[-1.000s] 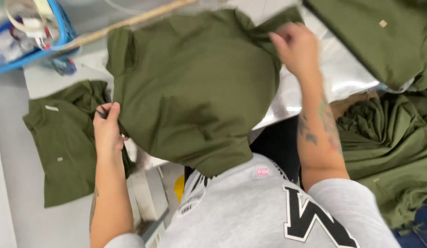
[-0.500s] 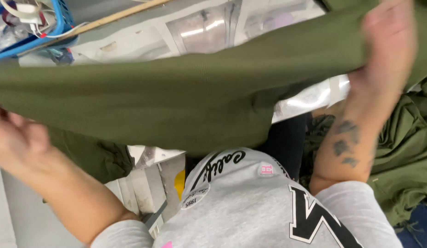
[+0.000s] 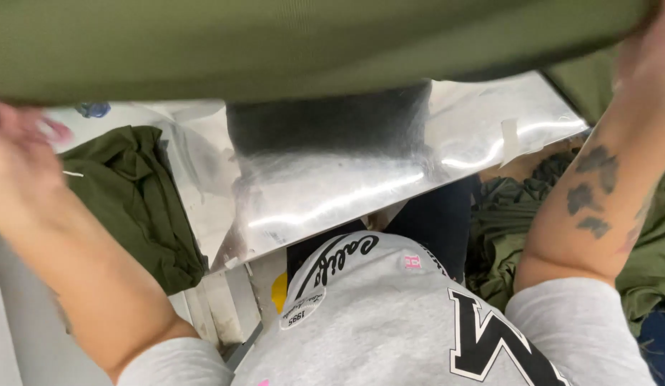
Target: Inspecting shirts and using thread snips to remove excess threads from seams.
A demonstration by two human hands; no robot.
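Observation:
An olive green garment (image 3: 289, 43) is stretched wide across the top of the head view, lifted close to the camera. My left hand (image 3: 21, 154) holds its left edge, blurred by motion. At the right edge my right hand (image 3: 651, 61) grips the other side, its fingers partly hidden behind the cloth; the tattooed forearm runs down below it. Under the garment lies a clear plastic bag (image 3: 332, 179) on a shiny board, with a dark folded thing showing through the plastic.
A crumpled green garment (image 3: 132, 200) lies on the table at the left. A heap of more green garments (image 3: 511, 236) sits low at the right. My grey printed top (image 3: 390, 322) fills the bottom.
The green garment has risen from the board toward the camera and spread wide. Both hands have moved up and apart, uncovering the plastic bag beneath.

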